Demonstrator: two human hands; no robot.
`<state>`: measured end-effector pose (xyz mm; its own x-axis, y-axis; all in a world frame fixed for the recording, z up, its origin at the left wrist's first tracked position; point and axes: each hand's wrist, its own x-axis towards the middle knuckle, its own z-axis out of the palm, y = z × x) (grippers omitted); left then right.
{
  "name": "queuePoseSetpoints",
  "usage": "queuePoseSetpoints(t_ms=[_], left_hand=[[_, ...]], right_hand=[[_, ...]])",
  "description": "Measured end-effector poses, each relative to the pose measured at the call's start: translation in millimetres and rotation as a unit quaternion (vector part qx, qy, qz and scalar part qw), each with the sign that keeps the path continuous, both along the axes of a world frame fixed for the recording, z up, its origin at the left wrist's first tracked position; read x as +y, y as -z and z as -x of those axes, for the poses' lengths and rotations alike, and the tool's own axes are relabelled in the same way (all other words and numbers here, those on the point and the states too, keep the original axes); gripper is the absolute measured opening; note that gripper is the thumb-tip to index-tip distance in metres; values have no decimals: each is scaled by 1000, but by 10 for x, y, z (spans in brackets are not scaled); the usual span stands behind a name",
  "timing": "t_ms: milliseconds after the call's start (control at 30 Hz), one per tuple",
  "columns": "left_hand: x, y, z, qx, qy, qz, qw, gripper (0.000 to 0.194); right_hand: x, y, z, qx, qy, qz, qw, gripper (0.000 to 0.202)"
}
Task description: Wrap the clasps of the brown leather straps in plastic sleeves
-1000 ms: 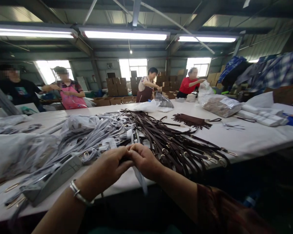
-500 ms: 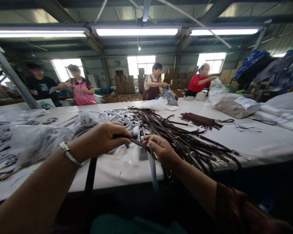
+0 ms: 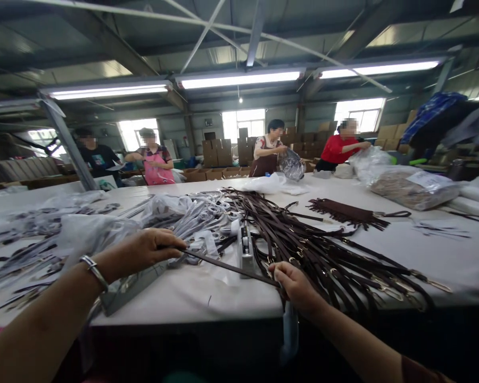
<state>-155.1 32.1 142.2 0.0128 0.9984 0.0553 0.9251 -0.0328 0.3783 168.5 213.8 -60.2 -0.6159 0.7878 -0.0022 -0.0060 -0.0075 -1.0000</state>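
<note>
A dark brown strap (image 3: 227,265) is stretched between my two hands above the table's front edge. My left hand (image 3: 143,249), with a silver bangle on its wrist, pinches the strap's left end. At the other end, my right hand (image 3: 293,282) has its fingers closed on the strap, and a pale strip (image 3: 289,332) hangs below it. Behind the strap stands a tape dispenser (image 3: 246,250). A heap of brown straps with metal clips (image 3: 303,244) spreads beside and beyond my right hand.
Grey straps and clear plastic (image 3: 99,229) cover the left of the white table (image 3: 171,306). A fringed brown piece (image 3: 343,210) and a filled plastic bag (image 3: 413,187) lie at the right. Several people work across the table.
My hands have moved apart, exposing a longer stretch of strap between them. The view has shifted, so the table and tape dispenser appear lower.
</note>
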Motion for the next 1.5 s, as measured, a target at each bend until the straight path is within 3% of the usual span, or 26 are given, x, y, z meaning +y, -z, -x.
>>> queuePoseSetpoints(t_ms=[100,300,400,467,533,600,767,833,900,967,1100,1233,1400,1500], left_hand=[[-65,-2,73,-10,-25,20,999,32],[-254,-183,111,24,-51,-17,998,31],[-323,-249,105,44,-100,-66,992,35],[-329,-283,65,63,-120,-103,985,37],[-294,-330,-15,86,-99,-123,984,36],[-218,-400,-137,108,-56,-127,984,34],[61,-591,-541,138,60,-109,983,28],[139,-627,-673,137,94,-114,980,27],[166,-647,-739,137,106,-116,978,26],[147,-669,-732,137,105,-130,977,26],[76,-735,-655,123,104,-151,975,27],[122,-753,-753,138,104,-133,976,33],[296,-671,-986,116,58,-161,978,29],[357,-600,-1083,33,42,-172,984,53]], right_hand=[[-76,170,-24,-17,10,25,999,38],[-181,448,-34,-39,11,55,998,37],[-234,523,-16,-42,-27,-1,999,30],[-267,464,28,-39,-36,-85,995,25],[-288,286,108,-21,-43,-167,985,22],[-297,-6,223,12,-57,-216,975,20],[-314,-911,584,73,-77,-237,966,16],[-333,-1166,696,94,-80,-252,960,17],[-347,-1293,762,104,-80,-293,947,16],[-345,-1310,787,92,-79,-314,941,15],[-329,-1313,775,77,-77,-248,963,16],[-394,-1628,799,143,-71,-281,946,14],[-523,-2034,923,183,-69,-297,935,14],[-548,-2095,954,196,-52,-284,937,14]])
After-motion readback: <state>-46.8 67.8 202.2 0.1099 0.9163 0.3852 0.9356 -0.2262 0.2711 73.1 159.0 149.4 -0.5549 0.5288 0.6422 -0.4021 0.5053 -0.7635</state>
